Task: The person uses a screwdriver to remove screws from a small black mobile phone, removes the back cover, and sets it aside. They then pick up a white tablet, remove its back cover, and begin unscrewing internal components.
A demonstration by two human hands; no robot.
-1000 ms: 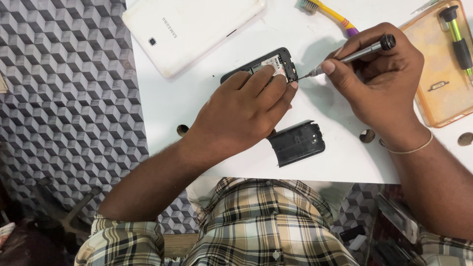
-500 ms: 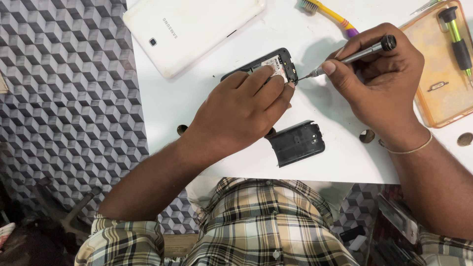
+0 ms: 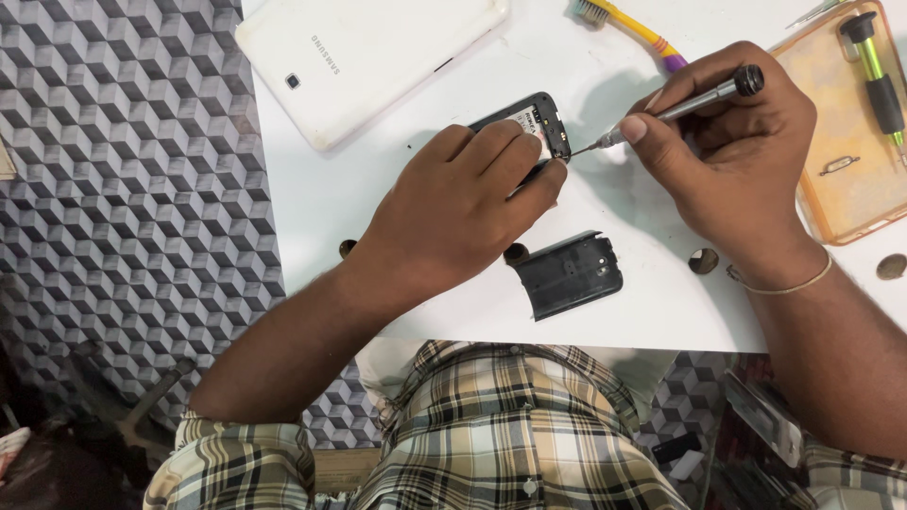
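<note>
A white table [image 3: 406, 227] filled the upper right of the view, its left edge running down beside a grey cube-patterned floor [image 3: 123, 236] and its near edge crossing just above the person's plaid shirt [image 3: 510, 434].

A white tablet [image 3: 378, 57] lay face down at the far left corner, close to the left edge. At the far right sat an amber phone case [image 3: 841, 161], lying open like a shallow tray, with a green-handled screwdriver [image 3: 879, 80] resting in it. A yellow toothbrush [image 3: 628, 28] lay between tablet and case, along the far side.

The left hand [image 3: 463, 208] pressed down flat on a black phone [image 3: 529, 127], its fingers together and covering the near half; the phone sat back-up and opened near the table's middle. The right hand [image 3: 727, 151] was clamped around a slim grey screwdriver [image 3: 675, 104], thumb and fingers pinching the shaft, its tip touching the phone's right edge beside the left fingertips.

A black back cover [image 3: 567, 274] lay loose just beside the left hand, near the front edge. Bare table showed between tablet and phone and on the left near the edge. Small round holes [image 3: 703, 261] dotted the table near the right wrist, which wore a thin band [image 3: 784, 283].
</note>
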